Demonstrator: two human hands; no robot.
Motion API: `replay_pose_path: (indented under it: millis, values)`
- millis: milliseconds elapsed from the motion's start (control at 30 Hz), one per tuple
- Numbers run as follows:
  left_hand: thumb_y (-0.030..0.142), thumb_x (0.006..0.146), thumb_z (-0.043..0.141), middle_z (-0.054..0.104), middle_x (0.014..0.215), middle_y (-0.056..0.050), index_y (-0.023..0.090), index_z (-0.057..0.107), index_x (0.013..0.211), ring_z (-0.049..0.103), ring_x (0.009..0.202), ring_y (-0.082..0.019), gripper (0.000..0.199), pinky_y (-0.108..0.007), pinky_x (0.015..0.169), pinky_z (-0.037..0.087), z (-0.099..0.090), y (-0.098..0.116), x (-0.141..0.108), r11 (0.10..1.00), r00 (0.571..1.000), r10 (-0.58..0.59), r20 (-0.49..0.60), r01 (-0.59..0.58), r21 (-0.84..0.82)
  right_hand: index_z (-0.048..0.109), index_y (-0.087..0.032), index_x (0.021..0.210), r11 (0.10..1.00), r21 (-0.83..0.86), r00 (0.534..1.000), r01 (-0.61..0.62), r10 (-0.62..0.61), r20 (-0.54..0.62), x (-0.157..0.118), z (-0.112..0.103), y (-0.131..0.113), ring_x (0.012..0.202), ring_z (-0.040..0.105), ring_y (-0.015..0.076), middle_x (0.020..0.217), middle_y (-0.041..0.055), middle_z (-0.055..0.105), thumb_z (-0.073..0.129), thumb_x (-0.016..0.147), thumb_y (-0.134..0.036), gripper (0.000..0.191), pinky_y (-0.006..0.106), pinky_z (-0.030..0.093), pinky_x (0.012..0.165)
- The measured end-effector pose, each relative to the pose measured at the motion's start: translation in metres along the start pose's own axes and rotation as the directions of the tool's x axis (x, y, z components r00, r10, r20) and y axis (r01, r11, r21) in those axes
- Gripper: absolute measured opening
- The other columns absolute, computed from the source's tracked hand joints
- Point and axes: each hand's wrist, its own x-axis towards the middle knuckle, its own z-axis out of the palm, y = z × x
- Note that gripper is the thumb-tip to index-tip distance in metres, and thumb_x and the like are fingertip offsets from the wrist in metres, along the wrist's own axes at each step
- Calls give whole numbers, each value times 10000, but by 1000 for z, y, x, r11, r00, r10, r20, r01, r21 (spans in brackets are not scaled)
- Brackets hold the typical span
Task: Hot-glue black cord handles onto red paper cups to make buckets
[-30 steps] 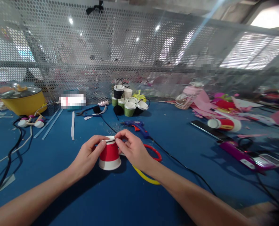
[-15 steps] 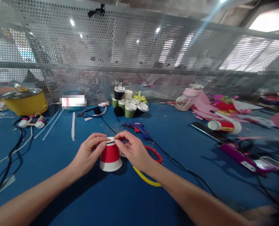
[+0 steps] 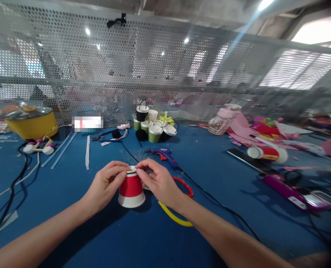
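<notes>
Presently, the left hand (image 3: pixel 101 187) and the right hand (image 3: pixel 160 183) have their fingers closed on the upper edge of the red and white cup (image 3: pixel 131 189), one from each side. The cup stands upright on the blue worktop (image 3: pixel 120 242), its wide white edge down, with a thin black strip (image 3: pixel 131 172) at the narrow top. Bare blue surface extends in front of it. Just beyond is the glue gun (image 3: pixel 164 154); the red loop (image 3: pixel 188 187) and the yellow loop (image 3: pixel 173 217) lie near the right forearm, which limits the room there.

red-and-white cup (image 3: pixel 131 190), blue tabletop (image 3: pixel 104 243), yellow pot (image 3: pixel 32 124) w/ orange-ish knob, blue-&-red glue gun (image 3: pixel 165 154)
</notes>
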Motion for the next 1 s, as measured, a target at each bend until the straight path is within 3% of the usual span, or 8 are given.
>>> replay_pose_path:
  millis: [733,1000]
  values:
    - [302,868,388,619,990,-90,180,649,918,567,938,-186,292,-341,847,457,-2,1,0,999,998,34,45,-35,5,554,-192,822,996,-75,999,46,-47,-11,2,-1,1,745,558,142,808,31,577,494,824,-270,99,256,483,611]
    - [291,842,428,607,937,-64,175,575,963,578,821,-156,223,-278,707,494,0,3,-2,999,998,-33,48,34,-9,555,-188,830,996,-77,999,41,-41,-6,2,-1,1,747,554,139,805,31,571,494,825,-253,89,251,483,619]
